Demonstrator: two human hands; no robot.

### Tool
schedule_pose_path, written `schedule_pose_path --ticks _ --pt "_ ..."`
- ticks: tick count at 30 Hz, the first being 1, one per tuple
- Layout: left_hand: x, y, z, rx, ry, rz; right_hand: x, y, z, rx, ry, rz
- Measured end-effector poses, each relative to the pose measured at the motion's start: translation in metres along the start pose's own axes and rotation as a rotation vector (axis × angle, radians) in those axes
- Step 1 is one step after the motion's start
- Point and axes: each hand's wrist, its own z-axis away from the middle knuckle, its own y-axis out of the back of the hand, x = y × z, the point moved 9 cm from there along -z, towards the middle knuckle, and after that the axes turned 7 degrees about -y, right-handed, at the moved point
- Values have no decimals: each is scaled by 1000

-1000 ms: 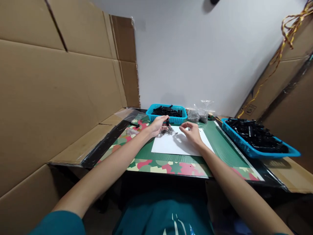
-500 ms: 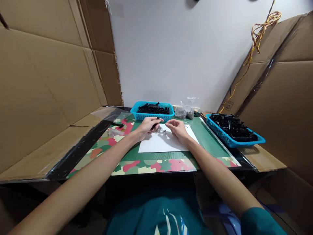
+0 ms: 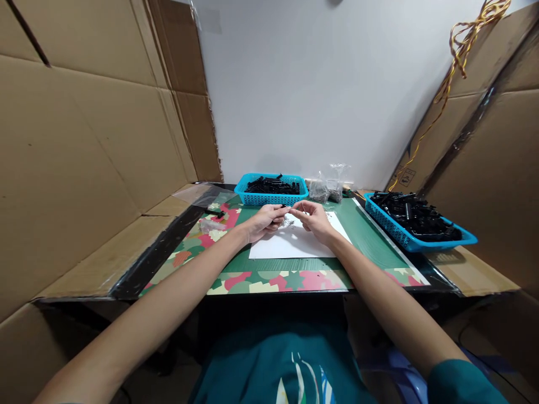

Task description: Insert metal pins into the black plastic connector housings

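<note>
My left hand (image 3: 266, 221) is closed around a small black plastic part (image 3: 283, 206), mostly hidden by the fingers. Its tip pokes out toward my right hand (image 3: 312, 217), whose thumb and forefinger are pinched at that end. Whatever the right fingers hold is too small to make out. Both hands meet above a white sheet of paper (image 3: 290, 247). On the paper, partly behind the hands, lies a pile of tiny metal pieces (image 3: 288, 223).
A blue basket (image 3: 272, 199) of black parts stands behind my hands, another blue basket (image 3: 415, 242) at the right. Clear bags (image 3: 326, 192) of small pieces sit at the back. A black part (image 3: 214, 213) and crumpled plastic (image 3: 210, 226) lie left. Cardboard walls (image 3: 105, 129) flank the table.
My hands have come together; the right fingers now meet the end of the black part. The left hand has turned the part from upright toward the right hand. The camera view has shifted.
</note>
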Motion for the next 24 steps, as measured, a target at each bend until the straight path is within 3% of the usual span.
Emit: schedule_pose_path --ticks 11,24 --pt "-9 -8 -1 -83 13 86 -19 7 -1 96 240 171" --pt "0 -14 4 -94 -29 15 -22 20 2 186 245 199"
